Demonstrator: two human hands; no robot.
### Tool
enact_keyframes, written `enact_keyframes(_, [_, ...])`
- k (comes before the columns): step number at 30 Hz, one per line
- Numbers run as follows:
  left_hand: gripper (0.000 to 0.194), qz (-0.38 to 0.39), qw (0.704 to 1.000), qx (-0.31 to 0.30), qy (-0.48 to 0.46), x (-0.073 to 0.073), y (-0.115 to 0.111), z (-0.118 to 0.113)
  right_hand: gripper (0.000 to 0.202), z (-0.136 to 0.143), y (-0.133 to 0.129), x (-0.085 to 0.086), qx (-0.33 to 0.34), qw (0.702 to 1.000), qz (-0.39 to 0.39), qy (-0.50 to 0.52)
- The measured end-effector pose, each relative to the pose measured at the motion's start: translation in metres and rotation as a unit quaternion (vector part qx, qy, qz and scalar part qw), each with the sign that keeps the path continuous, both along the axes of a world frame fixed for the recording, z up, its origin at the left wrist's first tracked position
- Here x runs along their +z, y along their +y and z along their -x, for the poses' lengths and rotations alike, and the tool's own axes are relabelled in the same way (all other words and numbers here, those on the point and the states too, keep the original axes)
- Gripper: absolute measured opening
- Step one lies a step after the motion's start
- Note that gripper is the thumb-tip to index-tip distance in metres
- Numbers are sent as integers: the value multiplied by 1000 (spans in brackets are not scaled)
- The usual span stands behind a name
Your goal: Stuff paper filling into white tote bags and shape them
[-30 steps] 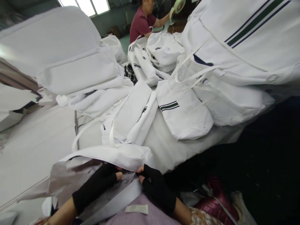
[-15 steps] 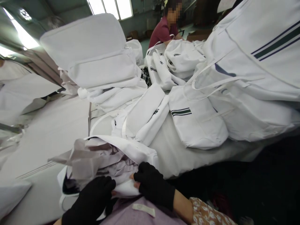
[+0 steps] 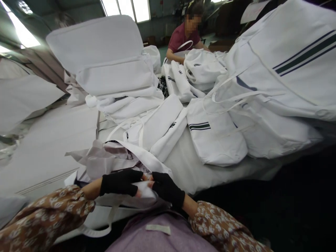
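Note:
A white fabric bag [image 3: 136, 159] lies open at the table's near edge, stuffed with crumpled pale tissue paper [image 3: 102, 161]. My left hand [image 3: 120, 182], in a black fingerless glove, grips the bag's near rim from the left. My right hand [image 3: 165, 188], gloved the same way, pinches the same rim just beside it. The fingertips of both hands nearly meet over the white fabric. A white strap [image 3: 105, 225] of the bag hangs down toward my lap.
Several white bags with dark green stripes [image 3: 215, 136] lie heaped across the table, with a tall stack [image 3: 110, 70] at the left and a large pile [image 3: 283, 70] at the right. A person in a maroon shirt [image 3: 183, 36] works at the far end. White table surface [image 3: 44, 150] stretches left.
Both hands have come up and together on the bag's rim. My left arm has swung in from below, its patterned sleeve now showing. The far person lowered their arm.

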State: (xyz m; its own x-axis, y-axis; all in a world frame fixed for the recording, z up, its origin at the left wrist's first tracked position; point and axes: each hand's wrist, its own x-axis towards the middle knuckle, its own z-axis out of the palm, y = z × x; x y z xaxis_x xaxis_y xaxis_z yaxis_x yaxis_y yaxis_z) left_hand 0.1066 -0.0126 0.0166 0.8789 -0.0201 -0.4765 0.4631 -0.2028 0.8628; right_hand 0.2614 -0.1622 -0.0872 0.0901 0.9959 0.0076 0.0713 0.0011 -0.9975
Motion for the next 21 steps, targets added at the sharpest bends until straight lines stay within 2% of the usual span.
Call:
enact_keyframes(3, [49, 117, 993, 0, -6, -21, 2, -7, 16, 4, -3, 1, -61, 998, -7, 21])
enact_keyframes(8, [49, 203, 976, 72, 15, -43, -3, 2, 13, 1, 0, -6, -97, 995, -6, 18])
enact_keyframes(10, [47, 254, 959, 118, 44, -48, -6, 6, 13, -3, 2, -9, -91, 996, -1, 28])
enact_keyframes(13, [47, 343, 915, 188, 102, -55, -10, 7, 11, -6, 6, -10, -75, 996, 8, 42])
enact_keyframes(15, [47, 353, 895, 227, 152, -58, -13, 6, 10, -8, 7, -10, -66, 996, 16, 53])
enact_keyframes(17, [47, 323, 890, 249, 205, -57, -19, 6, 8, -10, 7, -9, -47, 997, 21, 65])
enact_keyframes(19, [47, 288, 891, 252, 243, -51, -27, 6, 7, -12, 8, -9, -23, 997, 23, 76])
enact_keyframes(21, [46, 292, 890, 245, 249, -43, -36, 5, 8, -14, 9, -9, -5, 996, 23, 81])
